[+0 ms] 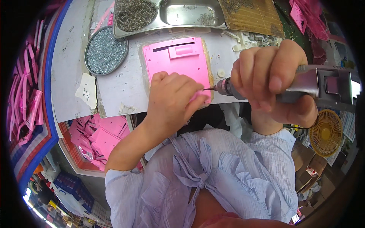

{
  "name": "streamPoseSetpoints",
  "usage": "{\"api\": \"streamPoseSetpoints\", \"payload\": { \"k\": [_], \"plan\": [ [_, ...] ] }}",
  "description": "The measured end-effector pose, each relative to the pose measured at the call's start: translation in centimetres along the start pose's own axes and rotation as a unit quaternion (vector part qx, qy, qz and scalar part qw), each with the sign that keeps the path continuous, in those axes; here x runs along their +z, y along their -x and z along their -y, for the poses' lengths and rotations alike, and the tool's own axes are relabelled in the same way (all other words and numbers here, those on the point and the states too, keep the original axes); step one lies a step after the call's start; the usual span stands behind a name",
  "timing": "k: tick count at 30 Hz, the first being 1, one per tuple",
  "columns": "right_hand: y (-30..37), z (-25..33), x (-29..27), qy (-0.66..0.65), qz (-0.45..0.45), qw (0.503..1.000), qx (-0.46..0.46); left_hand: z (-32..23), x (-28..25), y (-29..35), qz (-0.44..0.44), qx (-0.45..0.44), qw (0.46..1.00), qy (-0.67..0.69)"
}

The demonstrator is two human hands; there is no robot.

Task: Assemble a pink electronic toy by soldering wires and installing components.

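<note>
A flat pink plastic panel (pixel 171 62) with a slot and a raised rectangular piece lies on a padded board in front of me. My right hand (pixel 272 81) is wrapped around a grey electric screwdriver (pixel 294 95), which lies nearly level over the panel's right edge. Its thin bit points left. Over the panel's near part, my left hand (pixel 171 97) is closed, thumb and forefinger drawn together at the bit's tip. Whatever those fingertips pinch is too small and hidden to make out.
A round dish of small silvery screws (pixel 106 50) stands to the left. Behind the panel is a metal tray (pixel 173 26) with darker screws and springs. A brown board (pixel 253 17) and white plastic parts (pixel 258 41) lie back right. Pink parts fill a crate (pixel 100 135) below left.
</note>
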State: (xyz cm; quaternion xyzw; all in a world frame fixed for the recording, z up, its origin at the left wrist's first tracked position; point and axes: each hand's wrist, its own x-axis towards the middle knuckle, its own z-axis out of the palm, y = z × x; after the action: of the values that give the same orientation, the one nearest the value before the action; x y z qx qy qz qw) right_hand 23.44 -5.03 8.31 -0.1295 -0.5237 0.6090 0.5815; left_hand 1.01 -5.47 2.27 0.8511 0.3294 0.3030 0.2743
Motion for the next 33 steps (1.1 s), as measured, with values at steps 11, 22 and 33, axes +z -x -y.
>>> {"api": "streamPoseSetpoints", "payload": {
  "k": [11, 22, 33],
  "plan": [
    [-2.3, 4.3, -0.4, 0.083, 0.085, 0.987, 0.108, -0.7, 0.0, -0.1, -0.086, 0.045, 0.995, -0.016],
    [-1.1, 0.4, 2.2, 0.093, -0.085, 0.991, 0.039, 0.3, -1.5, 1.4, -0.033, 0.063, 0.996, -0.043],
    [-2.6, 0.1, 5.3, 0.078, -0.068, 0.994, 0.033, 0.4, -1.6, 1.8, -0.065, -0.004, 0.996, 0.066]
  ]
}}
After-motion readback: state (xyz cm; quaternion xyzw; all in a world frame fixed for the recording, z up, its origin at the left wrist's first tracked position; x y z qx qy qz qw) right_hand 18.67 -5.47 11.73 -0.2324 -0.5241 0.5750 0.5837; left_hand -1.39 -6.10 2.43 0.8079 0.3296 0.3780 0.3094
